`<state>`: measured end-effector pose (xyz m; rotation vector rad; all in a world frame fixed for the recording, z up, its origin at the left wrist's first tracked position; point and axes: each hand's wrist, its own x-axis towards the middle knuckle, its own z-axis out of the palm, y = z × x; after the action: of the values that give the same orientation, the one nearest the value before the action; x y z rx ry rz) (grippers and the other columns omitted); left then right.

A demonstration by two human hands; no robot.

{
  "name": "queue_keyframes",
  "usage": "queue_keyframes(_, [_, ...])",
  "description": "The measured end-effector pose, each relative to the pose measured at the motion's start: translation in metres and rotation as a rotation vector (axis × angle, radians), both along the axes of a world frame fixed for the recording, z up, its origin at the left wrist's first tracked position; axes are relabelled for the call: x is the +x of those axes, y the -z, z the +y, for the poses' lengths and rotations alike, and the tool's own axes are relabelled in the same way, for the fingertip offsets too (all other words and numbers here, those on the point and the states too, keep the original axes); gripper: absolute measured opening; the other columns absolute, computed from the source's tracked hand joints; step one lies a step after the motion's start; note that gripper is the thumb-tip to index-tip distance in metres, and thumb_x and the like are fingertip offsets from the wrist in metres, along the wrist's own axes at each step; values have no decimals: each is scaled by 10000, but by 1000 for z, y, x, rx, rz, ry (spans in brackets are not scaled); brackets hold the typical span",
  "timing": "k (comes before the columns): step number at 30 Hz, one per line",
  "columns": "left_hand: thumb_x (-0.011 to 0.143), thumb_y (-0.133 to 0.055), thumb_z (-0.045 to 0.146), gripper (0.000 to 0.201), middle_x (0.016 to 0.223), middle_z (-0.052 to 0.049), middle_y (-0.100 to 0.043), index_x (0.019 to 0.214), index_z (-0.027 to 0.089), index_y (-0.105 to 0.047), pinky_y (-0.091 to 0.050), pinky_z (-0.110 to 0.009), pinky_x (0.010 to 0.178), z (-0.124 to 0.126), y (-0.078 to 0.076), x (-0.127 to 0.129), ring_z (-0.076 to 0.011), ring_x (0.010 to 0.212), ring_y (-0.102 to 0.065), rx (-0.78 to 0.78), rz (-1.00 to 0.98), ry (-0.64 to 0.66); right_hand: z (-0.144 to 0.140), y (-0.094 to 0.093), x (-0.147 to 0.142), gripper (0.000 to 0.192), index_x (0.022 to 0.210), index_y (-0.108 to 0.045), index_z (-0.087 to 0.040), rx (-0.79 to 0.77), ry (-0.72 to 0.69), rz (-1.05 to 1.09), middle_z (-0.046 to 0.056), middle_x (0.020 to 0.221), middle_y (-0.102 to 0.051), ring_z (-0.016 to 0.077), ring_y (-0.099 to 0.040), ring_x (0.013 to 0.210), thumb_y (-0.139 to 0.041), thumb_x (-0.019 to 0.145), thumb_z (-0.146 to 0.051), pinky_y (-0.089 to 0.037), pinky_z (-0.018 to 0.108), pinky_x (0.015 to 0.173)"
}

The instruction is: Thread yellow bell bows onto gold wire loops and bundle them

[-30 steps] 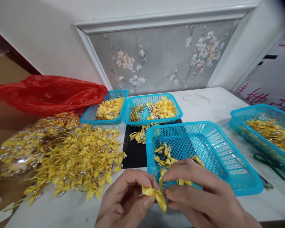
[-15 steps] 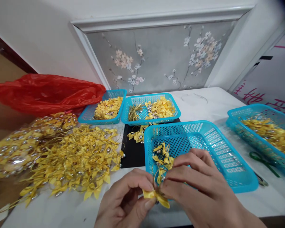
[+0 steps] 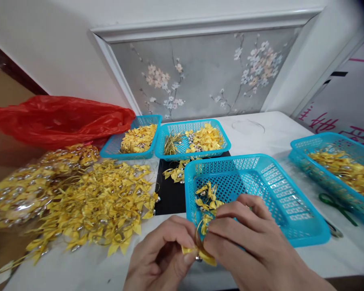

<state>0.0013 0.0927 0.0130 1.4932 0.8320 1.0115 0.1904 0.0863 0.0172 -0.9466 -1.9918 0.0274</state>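
Left hand [image 3: 160,262]: I see my fingers closed in a pinch grip on the left end of the yellow ribbon bow [image 3: 200,254], thumb on top.
Right hand [image 3: 245,246]: my fingertips are pressed together on the right side of the same bow, so both grips meet on it.
Bow: it sits between my two grips, low at the near edge of the counter [image 3: 255,129]; a thin gold cord loop [image 3: 197,238] rises from it and a small silver bead [image 3: 197,259] hangs at its underside. My fingers cover most of it.
Just beyond the grips: the near blue basket [image 3: 279,182], its front rim right behind my right knuckles, which hide part of it; a few finished bows [image 3: 208,198] lie in its near-left corner.
Left of the grips: a big loose heap of yellow bows [image 3: 103,206] spread over the counter, and further left a clear bag of bows [image 3: 27,190].
Beyond the heap: a red plastic bag [image 3: 60,119].
Far beyond the grips: two small blue baskets, the left one [image 3: 133,139] filled with yellow pieces, the right one [image 3: 194,139] with yellow pieces, gold cords and silver beads.
Between those and the near basket: a black mat [image 3: 170,194] carrying a few bows.
Right of the grips, well apart: another blue basket [image 3: 330,161] of bows, with green-handled scissors [image 3: 336,208] lying beside it.
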Motion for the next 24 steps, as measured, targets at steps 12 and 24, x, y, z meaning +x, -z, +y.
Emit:
queue_keyframes(12, [828,-684,259,50,776,17,-695,780,249,-679,-479,-171,656,0,6,9,-116,710,-601,-301,-129,-193,-1,28,15,318,1277,-496,-266,-617,-28,398,70,1083,-661,199,-650,949,-478,959,-274,-547,352,775])
queue_keyframes(24, [875,-568,468,323,774,-20,-663,778,209,-734,-522,-251,598,-1,5,14,-153,679,-586,-560,-241,-227,0,25,-15,251,1121,-574,-297,-916,-253,844,-36,777,-592,104,-558,651,-583,882,-220,-477,205,572])
